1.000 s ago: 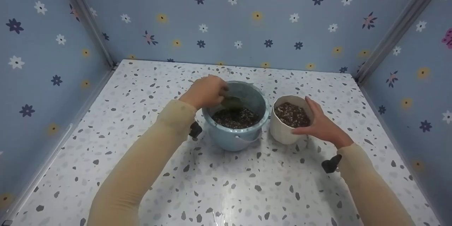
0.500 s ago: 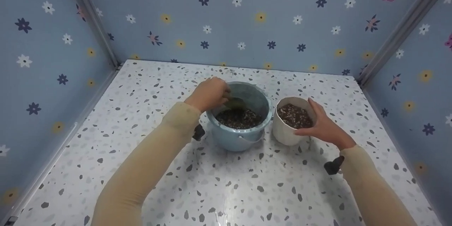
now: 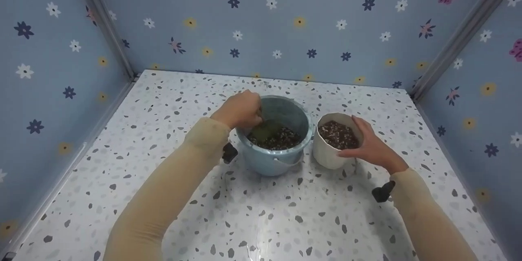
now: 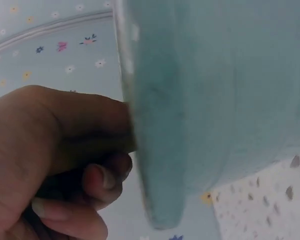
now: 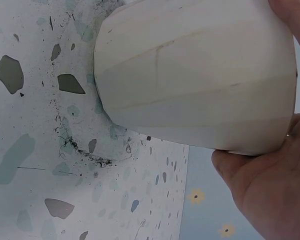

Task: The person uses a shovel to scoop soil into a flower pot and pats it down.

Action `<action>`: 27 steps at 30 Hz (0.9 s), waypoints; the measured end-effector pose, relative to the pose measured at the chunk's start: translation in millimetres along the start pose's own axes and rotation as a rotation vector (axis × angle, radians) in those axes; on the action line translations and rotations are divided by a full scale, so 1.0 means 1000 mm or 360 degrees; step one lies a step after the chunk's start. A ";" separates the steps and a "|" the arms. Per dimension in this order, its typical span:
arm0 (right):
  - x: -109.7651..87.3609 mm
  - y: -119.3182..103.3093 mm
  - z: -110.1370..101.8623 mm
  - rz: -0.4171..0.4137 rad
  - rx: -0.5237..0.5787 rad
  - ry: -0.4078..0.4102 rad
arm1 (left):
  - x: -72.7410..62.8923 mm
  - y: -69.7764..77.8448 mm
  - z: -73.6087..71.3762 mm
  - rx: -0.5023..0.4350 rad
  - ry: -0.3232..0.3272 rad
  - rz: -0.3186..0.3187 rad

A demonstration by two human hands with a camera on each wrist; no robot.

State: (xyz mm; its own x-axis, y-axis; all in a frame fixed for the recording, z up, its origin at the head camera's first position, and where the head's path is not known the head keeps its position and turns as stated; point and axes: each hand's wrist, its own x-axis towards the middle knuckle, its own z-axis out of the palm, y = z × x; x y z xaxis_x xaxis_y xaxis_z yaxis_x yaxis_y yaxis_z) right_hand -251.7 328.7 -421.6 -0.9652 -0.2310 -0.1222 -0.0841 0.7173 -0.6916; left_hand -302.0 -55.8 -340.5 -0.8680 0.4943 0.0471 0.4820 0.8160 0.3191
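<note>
My left hand (image 3: 240, 110) is at the left rim of a light blue bucket (image 3: 272, 165), gripping the handle of a green garden trowel (image 3: 266, 129). The trowel's blade reaches down into dark, white-flecked potting soil (image 3: 288, 138) in the bucket. In the left wrist view, fingers curl round the trowel handle (image 4: 90, 151) while the bucket wall (image 4: 230, 95) hides the blade. To the right stands a white faceted flower pot (image 3: 326, 153) with similar soil (image 3: 338, 133) in it. My right hand (image 3: 373, 147) holds this pot by its right side near the rim, thumb and fingers spread round it.
The bucket's thin handle (image 3: 285, 163) hangs down at its front. Crumbs of soil (image 5: 82, 150) lie on the speckled table (image 3: 261, 216) near the pot's base. Blue flowered panels (image 3: 261, 24) enclose the table at the back and both sides.
The trowel's blade has moved lower and to the left in the bucket's soil, and my left hand has turned slightly. My right hand and the pot stay put; the head view shifts a little.
</note>
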 end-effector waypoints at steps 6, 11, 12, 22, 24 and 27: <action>0.000 0.000 -0.001 0.0002 -0.0018 0.0009 | 0.000 0.003 0.004 -0.0090 0.0012 -0.0066; 0.001 0.001 0.000 -0.0005 -0.0024 0.0007 | 0.001 0.002 0.004 -0.0162 0.0053 -0.0187; 0.001 0.001 0.000 -0.0005 -0.0024 0.0009 | 0.001 0.002 0.004 -0.0169 0.0062 -0.0208; 0.001 0.001 0.002 0.0020 0.0008 0.0003 | 0.000 0.007 0.006 -0.0378 0.0034 -0.0435; 0.000 0.000 0.001 0.0019 0.0003 -0.0003 | -0.001 0.007 0.006 -0.0409 0.0001 -0.0436; -0.001 -0.001 0.002 0.0014 -0.0006 -0.0006 | -0.002 0.006 0.004 -0.0524 -0.0049 -0.0472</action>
State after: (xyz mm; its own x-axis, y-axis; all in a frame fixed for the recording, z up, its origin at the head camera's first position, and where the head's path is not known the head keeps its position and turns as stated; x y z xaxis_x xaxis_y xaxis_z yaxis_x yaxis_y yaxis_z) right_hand -250.6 326.9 -421.7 -0.9650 -0.2270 -0.1312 -0.0762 0.7218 -0.6879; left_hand -296.6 -50.9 -343.0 -0.9567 0.2659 -0.1186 0.1446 0.7874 0.5992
